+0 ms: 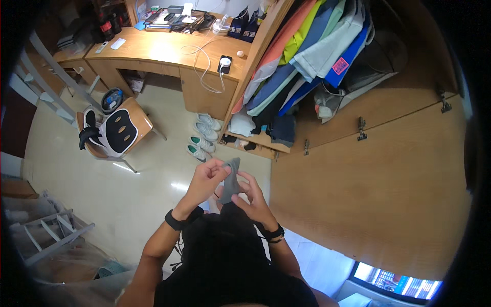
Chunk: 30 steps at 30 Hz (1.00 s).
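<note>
A small grey sock [231, 182] is held up in front of my body, between both hands. My left hand [205, 180] pinches its upper left edge with thumb and fingers. On the other side, my right hand [253, 200] grips the sock's lower right part, the thumb near its bottom end. Black bands circle both wrists. Just beyond the hands, two pairs of light sneakers [205, 131] stand on the floor by the desk.
To the right is an open wardrobe with hanging clothes [312, 51] and a large wooden door [368, 194]. A wooden desk [148, 48] with a phone [225, 64] and cables stands ahead. A chair with a cushion [121, 132] and a metal ladder [51, 92] are at left.
</note>
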Motion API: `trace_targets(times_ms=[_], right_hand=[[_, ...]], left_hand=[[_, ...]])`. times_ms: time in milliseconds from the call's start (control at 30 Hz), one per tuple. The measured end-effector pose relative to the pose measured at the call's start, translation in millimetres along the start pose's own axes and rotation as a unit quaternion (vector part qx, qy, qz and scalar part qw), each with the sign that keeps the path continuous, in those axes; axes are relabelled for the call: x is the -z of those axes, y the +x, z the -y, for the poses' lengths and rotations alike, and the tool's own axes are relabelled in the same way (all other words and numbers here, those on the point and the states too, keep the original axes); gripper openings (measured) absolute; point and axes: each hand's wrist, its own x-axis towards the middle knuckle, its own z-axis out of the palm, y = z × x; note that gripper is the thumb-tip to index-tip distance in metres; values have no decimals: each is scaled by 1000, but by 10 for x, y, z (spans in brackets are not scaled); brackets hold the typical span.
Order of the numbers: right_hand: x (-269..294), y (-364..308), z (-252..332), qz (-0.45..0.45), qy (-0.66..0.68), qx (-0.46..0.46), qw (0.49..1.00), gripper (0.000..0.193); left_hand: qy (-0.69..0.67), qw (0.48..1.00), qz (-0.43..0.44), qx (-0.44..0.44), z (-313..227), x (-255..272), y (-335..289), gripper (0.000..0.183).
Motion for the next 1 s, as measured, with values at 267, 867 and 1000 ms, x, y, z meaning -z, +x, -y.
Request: trace_targets(times_ms=[267,867,1000], right_hand=[[331,1136,119,21,76,67,995,25],[784,2246,236,81,107,32,990,19],[847,2335,369,83,82,19,993,23]], left_hand=[[213,975,-12,-69,-469,20,497,16],[20,983,-180,-37,-492,-174,1414,19],[-70,991,-110,21,-491,-64,1586,18]])
